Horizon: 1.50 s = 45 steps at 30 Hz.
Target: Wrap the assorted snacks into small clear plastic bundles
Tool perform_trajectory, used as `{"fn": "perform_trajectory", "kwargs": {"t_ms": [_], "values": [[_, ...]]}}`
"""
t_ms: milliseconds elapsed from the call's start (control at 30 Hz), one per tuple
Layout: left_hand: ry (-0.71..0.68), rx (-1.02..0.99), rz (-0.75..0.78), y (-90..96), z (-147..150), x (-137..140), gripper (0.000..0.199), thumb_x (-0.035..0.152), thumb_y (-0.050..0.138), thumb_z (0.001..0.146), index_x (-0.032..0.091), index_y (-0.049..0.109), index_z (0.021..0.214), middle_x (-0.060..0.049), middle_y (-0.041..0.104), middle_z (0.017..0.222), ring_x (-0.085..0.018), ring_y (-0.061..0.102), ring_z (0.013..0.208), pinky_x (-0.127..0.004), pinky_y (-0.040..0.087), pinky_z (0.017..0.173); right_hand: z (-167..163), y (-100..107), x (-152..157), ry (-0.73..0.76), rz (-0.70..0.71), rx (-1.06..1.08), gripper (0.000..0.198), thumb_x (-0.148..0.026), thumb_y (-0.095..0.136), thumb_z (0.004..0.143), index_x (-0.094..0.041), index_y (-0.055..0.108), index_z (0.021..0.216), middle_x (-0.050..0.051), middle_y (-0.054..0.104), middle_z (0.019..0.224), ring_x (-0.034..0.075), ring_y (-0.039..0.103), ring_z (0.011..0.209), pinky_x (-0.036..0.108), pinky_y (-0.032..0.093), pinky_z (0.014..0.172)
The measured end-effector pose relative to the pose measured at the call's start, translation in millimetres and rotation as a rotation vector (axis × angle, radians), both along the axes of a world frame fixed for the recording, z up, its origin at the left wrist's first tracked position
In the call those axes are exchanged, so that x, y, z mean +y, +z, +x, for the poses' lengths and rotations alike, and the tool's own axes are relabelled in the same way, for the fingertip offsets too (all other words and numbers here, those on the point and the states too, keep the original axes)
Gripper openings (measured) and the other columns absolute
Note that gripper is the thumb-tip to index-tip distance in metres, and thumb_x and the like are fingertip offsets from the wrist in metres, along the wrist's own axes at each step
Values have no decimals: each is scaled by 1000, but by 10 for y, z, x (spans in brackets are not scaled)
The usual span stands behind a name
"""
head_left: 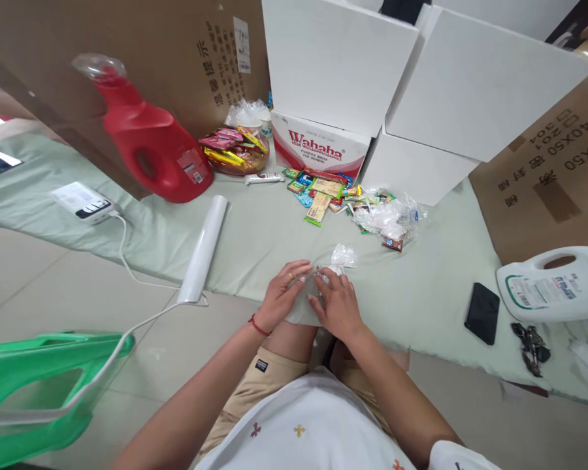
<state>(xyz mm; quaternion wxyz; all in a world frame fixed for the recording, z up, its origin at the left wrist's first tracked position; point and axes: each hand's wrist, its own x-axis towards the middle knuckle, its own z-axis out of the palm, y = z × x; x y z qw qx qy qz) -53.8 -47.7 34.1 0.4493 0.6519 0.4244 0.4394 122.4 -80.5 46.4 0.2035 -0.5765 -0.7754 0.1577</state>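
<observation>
At the front edge of the cloth-covered table, my left hand [285,295] and my right hand [339,301] lie close together. A clear plastic piece, seemingly a bag [304,312], spans the space between them and hangs slightly over the edge. My left fingers are stretched out, resting lightly on it. On the right, my fingers are spread and a little bent, touching the plastic. Just beyond my right fingertips sits a small crumpled clear wrapper [343,255]. What lies under my right fingers is partly hidden.
Packaged snacks [318,207] and loose clear bags [392,215] lie ahead, before a Wahaba box [318,147] and white boxes [421,163]. A red jug [151,147], white roll [203,251] and cable stand left; a phone [483,313], keys [532,346] and white jug [556,284] right.
</observation>
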Motion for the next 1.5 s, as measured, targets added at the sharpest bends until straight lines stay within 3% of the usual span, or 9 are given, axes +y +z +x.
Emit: {"fn": "perform_trajectory", "kwargs": {"t_ms": [167, 300, 433, 600, 767, 1000, 1233, 1367, 1500], "values": [[-182, 281, 217, -191, 217, 198, 40, 34, 39, 104, 25, 66, 132, -7, 66, 138, -21, 58, 133, -44, 42, 115, -35, -160, -365, 144, -27, -102, 58, -40, 67, 90, -22, 56, 144, 16, 55, 146, 41, 42, 129, 65, 36, 107], [-163, 358, 250, -326, 256, 306, 40, 33, 38, 104, 23, 63, 135, -7, 67, 137, -20, 61, 129, -41, 44, 111, 208, -160, -595, 391, -8, 110, 34, -31, 60, 97, -31, 66, 131, 4, 68, 132, 29, 51, 130, 55, 38, 114], [-178, 355, 250, -314, 293, 324, 38, 34, 42, 103, 24, 67, 129, -8, 69, 134, -23, 61, 128, -42, 42, 111, 408, -100, -366, 118, 214, 98, 48, -14, 49, 98, -26, 57, 143, 7, 62, 142, 27, 49, 134, 52, 39, 114], [-193, 184, 23, -239, 258, 342, 38, 40, 44, 100, 20, 76, 108, -9, 76, 115, -24, 68, 109, -41, 47, 105, 395, -171, 196, 208, 214, -72, 60, -18, 58, 95, -25, 46, 153, 7, 53, 153, 30, 43, 142, 58, 23, 123], [-256, -199, -219, -102, 72, 177, 52, 45, 58, 95, 20, 59, 141, -11, 64, 141, -28, 56, 134, -44, 39, 117, 342, -188, 165, 73, 69, 407, 37, -33, 49, 103, -29, 62, 137, 5, 71, 127, 24, 63, 118, 44, 45, 109], [-164, -236, -421, -92, 640, -114, 47, 48, 71, 85, 16, 72, 119, -12, 76, 116, -26, 71, 105, -38, 55, 95, 508, -213, -177, -220, -35, 743, 33, -47, 53, 100, -29, 77, 113, 7, 70, 111, 23, 62, 107, 38, 50, 95], [-208, 115, -132, -34, 1097, -88, 31, 38, 54, 96, 20, 75, 110, -9, 78, 108, -22, 72, 96, -33, 57, 83, 1472, -200, -324, -441, -119, 677, 24, -46, 67, 89, -29, 82, 95, 5, 79, 96, 23, 68, 90, 37, 53, 84], [-79, 253, 73, -39, 795, 60, 27, 33, 51, 97, 21, 74, 107, -9, 75, 111, -21, 70, 104, -35, 55, 93, 2459, -166, -75, -819, -283, 681, 27, -45, 76, 74, -20, 80, 81, 4, 73, 68, 17, 60, 56, 28, 45, 53], [64, 401, 85, -130, 221, 128, 27, 38, 51, 98, 21, 73, 99, -6, 76, 103, -20, 71, 95, -32, 56, 88, 3378, 18, 566, -992, -576, 647, 12, -19, 82, 63, -14, 71, 61, 3, 60, 49, 11, 47, 42, 25, 34, 42]]}}
